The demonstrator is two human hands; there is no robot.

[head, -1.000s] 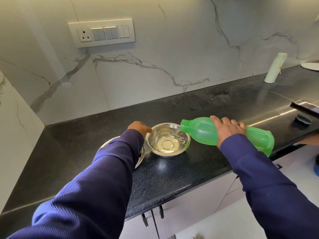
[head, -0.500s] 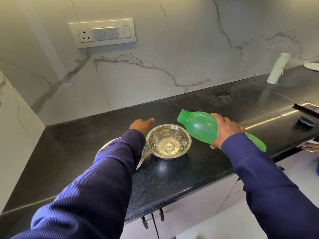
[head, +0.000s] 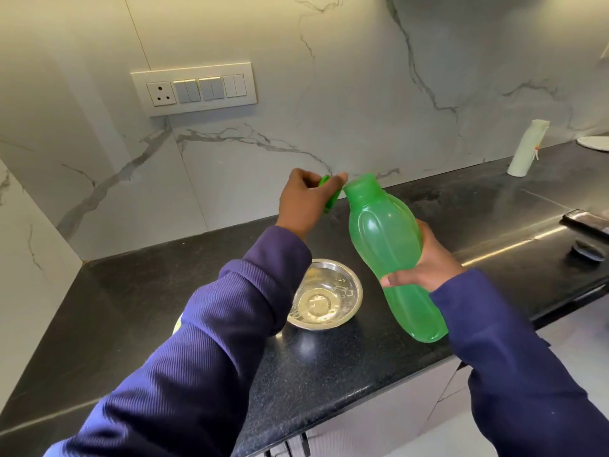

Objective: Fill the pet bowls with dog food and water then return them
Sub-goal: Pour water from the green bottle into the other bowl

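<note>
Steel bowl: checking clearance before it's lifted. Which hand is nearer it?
Right. The right hand grips the green bottle beside the steel bowl; the left hand is raised farther back.

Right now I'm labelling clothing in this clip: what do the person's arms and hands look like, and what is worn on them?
Both arms are covered by long, dark blue-purple sleeves of a finely ribbed knit that end at the wrists. The left hand and right hand are bare: no gloves. No rings, watch or markings show on the visible fingers.
</note>
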